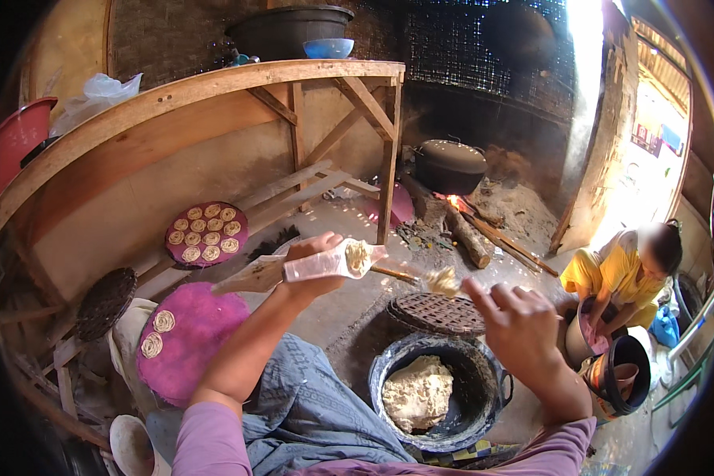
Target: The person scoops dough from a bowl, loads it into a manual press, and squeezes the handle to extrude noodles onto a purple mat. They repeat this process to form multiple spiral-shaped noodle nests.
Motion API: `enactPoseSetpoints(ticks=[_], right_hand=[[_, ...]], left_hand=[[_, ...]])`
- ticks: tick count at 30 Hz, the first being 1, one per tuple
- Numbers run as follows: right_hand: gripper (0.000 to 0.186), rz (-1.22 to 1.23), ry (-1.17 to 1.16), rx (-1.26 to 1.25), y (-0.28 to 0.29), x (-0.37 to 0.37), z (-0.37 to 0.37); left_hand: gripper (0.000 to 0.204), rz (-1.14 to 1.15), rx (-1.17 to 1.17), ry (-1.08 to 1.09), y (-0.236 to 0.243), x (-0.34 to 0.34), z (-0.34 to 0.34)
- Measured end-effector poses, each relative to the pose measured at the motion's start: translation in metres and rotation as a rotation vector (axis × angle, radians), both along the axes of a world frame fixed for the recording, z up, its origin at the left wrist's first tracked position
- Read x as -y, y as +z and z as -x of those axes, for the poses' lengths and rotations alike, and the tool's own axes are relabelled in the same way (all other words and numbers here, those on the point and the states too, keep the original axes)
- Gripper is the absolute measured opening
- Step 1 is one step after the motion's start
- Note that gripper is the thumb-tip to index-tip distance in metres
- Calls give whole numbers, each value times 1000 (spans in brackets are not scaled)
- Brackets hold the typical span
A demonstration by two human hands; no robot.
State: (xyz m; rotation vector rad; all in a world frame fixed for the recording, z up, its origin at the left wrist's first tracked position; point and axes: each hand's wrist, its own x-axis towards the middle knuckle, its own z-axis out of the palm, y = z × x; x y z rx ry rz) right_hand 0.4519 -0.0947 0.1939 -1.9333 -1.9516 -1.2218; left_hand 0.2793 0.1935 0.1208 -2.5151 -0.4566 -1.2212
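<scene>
My left hand [313,252] grips a wooden tool with a whitish tube [313,267] at its end; pale dough [357,255] fills the tube's open mouth. To its right, my right hand [520,325] is raised with curled fingers at a blurred lump of dough [443,280]. Below it sits a dark tub [496,404] holding a large mass of dough [416,393], with a woven lid [436,309] behind. At lower left, a pink round mat [194,357] carries two coiled dough rounds [163,321]. Another pink mat [207,258] farther back holds several coils.
A wooden bench [214,79] with basins runs along the left. A black pot [450,165] sits over burning logs [472,238] at the back. At right, a person in yellow [627,278] bends over containers [611,373], near a bright doorway [650,159]. A dark woven tray [107,305] leans at left.
</scene>
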Motion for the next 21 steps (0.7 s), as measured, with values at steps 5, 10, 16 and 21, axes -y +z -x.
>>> enactPoseSetpoints(ticks=[5, 10, 16, 21], right_hand=[[45, 61, 13, 101, 18, -6, 7], [44, 50, 8, 78, 16, -10, 11], [42, 116, 121, 66, 0, -40, 21], [35, 10, 87, -239, -17, -20, 2]], left_hand=[[23, 85, 22, -23, 3, 14, -5], [24, 133, 106, 26, 22, 28, -6], [41, 15, -76, -1, 13, 40, -3], [32, 163, 79, 143, 22, 17, 15]])
